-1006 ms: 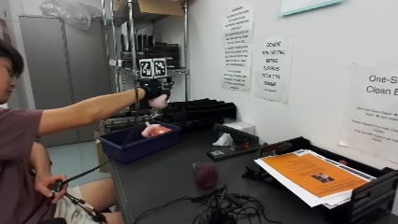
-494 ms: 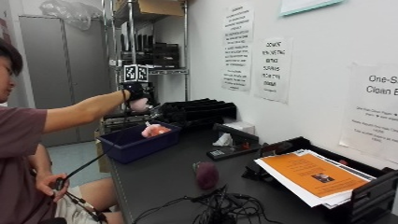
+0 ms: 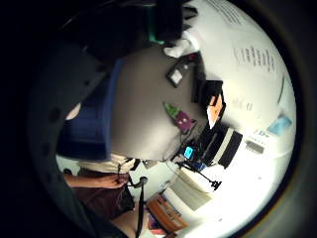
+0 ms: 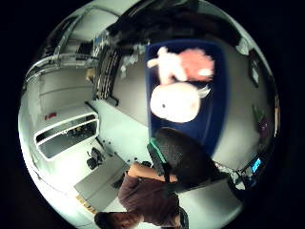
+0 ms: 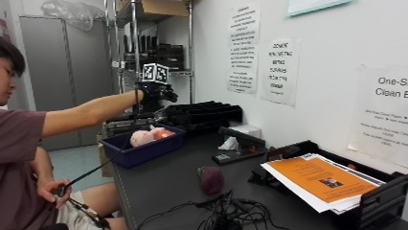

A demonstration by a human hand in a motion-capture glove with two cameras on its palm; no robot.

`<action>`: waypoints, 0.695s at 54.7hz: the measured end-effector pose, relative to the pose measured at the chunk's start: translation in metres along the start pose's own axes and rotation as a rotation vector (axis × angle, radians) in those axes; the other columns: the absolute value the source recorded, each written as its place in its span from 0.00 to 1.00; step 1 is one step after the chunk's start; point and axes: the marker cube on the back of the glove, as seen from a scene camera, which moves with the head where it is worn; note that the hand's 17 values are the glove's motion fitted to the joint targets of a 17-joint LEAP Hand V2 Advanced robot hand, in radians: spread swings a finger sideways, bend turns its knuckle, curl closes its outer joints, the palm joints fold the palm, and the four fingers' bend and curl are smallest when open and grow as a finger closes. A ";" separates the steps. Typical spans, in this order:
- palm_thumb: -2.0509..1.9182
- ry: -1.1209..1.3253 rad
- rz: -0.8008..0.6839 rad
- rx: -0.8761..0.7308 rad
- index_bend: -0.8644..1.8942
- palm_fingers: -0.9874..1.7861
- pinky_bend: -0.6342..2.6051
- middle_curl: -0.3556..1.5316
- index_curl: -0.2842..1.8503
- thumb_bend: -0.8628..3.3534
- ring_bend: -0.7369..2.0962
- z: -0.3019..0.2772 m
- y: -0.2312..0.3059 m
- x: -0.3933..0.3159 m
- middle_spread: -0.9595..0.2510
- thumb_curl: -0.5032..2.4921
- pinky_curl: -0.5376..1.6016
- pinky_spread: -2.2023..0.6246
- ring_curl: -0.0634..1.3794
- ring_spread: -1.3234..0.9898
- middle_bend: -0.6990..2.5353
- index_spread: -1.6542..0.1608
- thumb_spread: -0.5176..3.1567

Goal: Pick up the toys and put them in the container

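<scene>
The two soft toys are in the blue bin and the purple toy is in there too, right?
Not quite. The two soft toys are in the blue bin, but the purple toy sits out on the dark table, as the outside view shows.

**Readable text: one wall sheet only**

Wall sheet [image 5: 381, 115] at 3 o'clock in outside view, above the paper tray: "One-S…" on top line, "Clean E…" below, both cut off at edge; small print under them too fine to read. Two sheets [image 5: 279, 72] at 12–1 o'clock on same wall carry block-letter lines, not legible. Orange paper [image 5: 317, 176] at 4 o'clock: print can't be made out. Palm views: nothing readable.
</scene>
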 end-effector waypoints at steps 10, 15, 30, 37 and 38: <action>0.51 0.084 0.172 -0.057 0.34 0.24 0.51 0.41 0.28 0.20 0.34 -0.007 0.018 0.095 0.82 0.31 0.44 0.80 0.35 0.59 0.25 0.80 0.47; 0.51 0.106 0.257 -0.074 0.34 0.25 0.49 0.39 0.27 0.20 0.33 0.000 0.031 0.149 0.82 0.30 0.43 0.81 0.35 0.59 0.25 0.80 0.48; 0.52 0.080 0.416 -0.125 0.34 0.27 0.47 0.35 0.24 0.20 0.33 0.038 0.064 0.287 0.81 0.29 0.42 0.81 0.34 0.59 0.26 0.79 0.48; 0.53 0.019 0.418 -0.123 0.34 0.27 0.47 0.35 0.23 0.20 0.33 0.071 0.065 0.319 0.80 0.29 0.42 0.81 0.33 0.59 0.26 0.79 0.49; 0.53 0.015 0.420 -0.129 0.34 0.27 0.47 0.35 0.23 0.20 0.33 0.079 0.063 0.322 0.80 0.29 0.42 0.81 0.33 0.59 0.26 0.79 0.49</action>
